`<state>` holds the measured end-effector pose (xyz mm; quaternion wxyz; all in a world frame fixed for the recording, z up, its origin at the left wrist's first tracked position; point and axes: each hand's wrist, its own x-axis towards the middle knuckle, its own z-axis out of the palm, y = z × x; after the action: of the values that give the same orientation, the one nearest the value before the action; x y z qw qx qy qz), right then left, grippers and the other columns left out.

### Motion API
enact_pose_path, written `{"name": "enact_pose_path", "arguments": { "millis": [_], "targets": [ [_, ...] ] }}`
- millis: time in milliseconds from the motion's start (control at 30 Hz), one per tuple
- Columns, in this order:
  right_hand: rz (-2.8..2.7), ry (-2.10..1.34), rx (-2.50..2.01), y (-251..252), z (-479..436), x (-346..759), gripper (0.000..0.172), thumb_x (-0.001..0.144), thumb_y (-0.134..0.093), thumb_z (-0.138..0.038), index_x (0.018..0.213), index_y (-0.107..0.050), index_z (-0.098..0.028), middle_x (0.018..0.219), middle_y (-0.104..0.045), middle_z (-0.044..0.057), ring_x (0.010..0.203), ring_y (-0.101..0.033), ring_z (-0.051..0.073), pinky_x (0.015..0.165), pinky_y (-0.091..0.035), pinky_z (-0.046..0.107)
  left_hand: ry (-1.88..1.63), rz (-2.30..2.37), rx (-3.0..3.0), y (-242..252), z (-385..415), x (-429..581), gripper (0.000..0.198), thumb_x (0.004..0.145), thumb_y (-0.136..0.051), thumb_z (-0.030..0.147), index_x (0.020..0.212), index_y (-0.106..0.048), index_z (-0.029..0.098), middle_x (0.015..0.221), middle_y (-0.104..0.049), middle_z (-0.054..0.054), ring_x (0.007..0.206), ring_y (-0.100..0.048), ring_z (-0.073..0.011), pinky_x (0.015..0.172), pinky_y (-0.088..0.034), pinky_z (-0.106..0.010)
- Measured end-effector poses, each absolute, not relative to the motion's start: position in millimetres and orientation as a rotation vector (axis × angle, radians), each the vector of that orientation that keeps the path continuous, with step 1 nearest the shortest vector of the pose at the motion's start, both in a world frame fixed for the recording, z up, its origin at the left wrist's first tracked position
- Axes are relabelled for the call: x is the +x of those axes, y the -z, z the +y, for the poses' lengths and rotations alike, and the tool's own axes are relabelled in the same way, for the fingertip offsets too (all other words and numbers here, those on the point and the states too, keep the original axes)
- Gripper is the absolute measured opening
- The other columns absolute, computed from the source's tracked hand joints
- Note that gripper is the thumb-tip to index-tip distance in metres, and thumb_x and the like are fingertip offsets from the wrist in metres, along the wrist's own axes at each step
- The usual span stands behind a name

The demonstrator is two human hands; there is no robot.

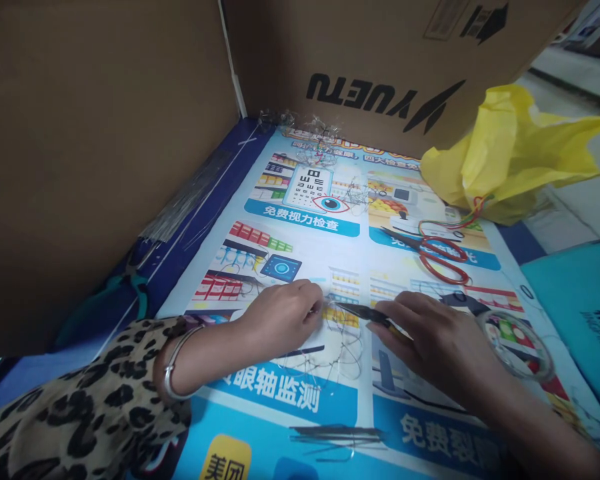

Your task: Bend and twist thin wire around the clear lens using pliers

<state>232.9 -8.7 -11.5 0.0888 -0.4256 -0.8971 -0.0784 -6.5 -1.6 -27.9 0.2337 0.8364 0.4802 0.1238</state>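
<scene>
My left hand (285, 313) is closed in a pinch on a thin bent wire (343, 353), whose loops spread over the poster below the fingers. My right hand (423, 337) grips dark needle-nose pliers (357, 310), mostly hidden in the palm. The pliers' tips point left and reach close to the wire near my left fingertips; whether the jaws clamp it is too small to tell. Short straight wire pieces (337, 433) lie in front of my hands. Red-handled scissors (443, 259) rest beyond my right hand.
Cardboard walls (105, 147) stand at the left and back. Teal-handled pliers (141, 297) and a bundle of straight wires (180, 203) lie left. Wire tangles (325, 133) sit at the back. A yellow bag (505, 153), a clear tape roll (547, 360) and a teal packet (580, 300) are right.
</scene>
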Motion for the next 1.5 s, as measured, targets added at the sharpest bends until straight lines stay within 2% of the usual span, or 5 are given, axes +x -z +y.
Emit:
{"name": "enact_pose_path", "arguments": {
  "millis": [233, 633, 933, 1200, 1500],
  "targets": [
    [-2.707, 0.185, -1.280, 19.5, -8.6, 225.1, 0.022, 0.086, -0.049, -0.037, 0.079, -0.060, -0.019, 0.068, -0.057, 0.002, 0.065, -0.054, 0.014, 0.057, -0.033, 0.025, -0.352, 1.318, 2.280, 27.6, -2.2, -7.1, 0.009, 0.075, -0.046, 0.014, 0.079, -0.054, 0.017, 0.079, -0.060, -0.002, 0.071, -0.056, -0.0161, 0.060, -0.040, -0.027],
    [-2.722, 0.435, -1.243, 22.2, -7.7, 227.8, 0.017, 0.084, -0.052, -0.035, 0.075, -0.057, -0.021, 0.069, -0.053, 0.002, 0.067, -0.047, 0.016, 0.060, -0.030, 0.028, -0.384, 1.317, 2.186, 22.9, 0.3, -6.5, 0.009, 0.071, -0.048, 0.012, 0.075, -0.056, 0.017, 0.071, -0.058, 0.000, 0.060, -0.050, -0.0107, 0.055, -0.036, -0.023],
    [-2.584, 0.262, -1.298, 30.3, -1.8, 224.5, 0.022, 0.085, -0.049, -0.036, 0.077, -0.060, -0.019, 0.069, -0.057, 0.003, 0.066, -0.051, 0.014, 0.057, -0.032, 0.024, -0.435, 1.301, 2.205, 27.0, 3.0, -6.3, 0.011, 0.071, -0.047, 0.011, 0.075, -0.055, 0.017, 0.073, -0.059, -0.001, 0.065, -0.053, -0.0122, 0.058, -0.037, -0.024],
    [-2.298, 0.522, -1.378, 13.4, 39.0, 213.5, 0.027, 0.086, -0.047, -0.039, 0.082, -0.062, -0.017, 0.071, -0.061, 0.005, 0.070, -0.055, 0.016, 0.058, -0.033, 0.025, -0.504, 1.500, 2.242, 9.7, 32.2, 7.2, 0.008, 0.073, -0.048, 0.015, 0.075, -0.055, 0.018, 0.074, -0.060, -0.001, 0.063, -0.053, -0.0135, 0.056, -0.036, -0.025],
    [-2.238, 0.606, -1.338, 33.7, 65.9, 213.9, 0.026, 0.085, -0.049, -0.039, 0.081, -0.062, -0.016, 0.069, -0.060, 0.004, 0.071, -0.055, 0.015, 0.060, -0.034, 0.025, -0.623, 1.580, 2.192, 25.9, 64.8, 10.5, 0.005, 0.072, -0.051, 0.017, 0.073, -0.055, 0.019, 0.076, -0.064, 0.000, 0.067, -0.056, -0.0142, 0.056, -0.036, -0.024]
  ]
}}
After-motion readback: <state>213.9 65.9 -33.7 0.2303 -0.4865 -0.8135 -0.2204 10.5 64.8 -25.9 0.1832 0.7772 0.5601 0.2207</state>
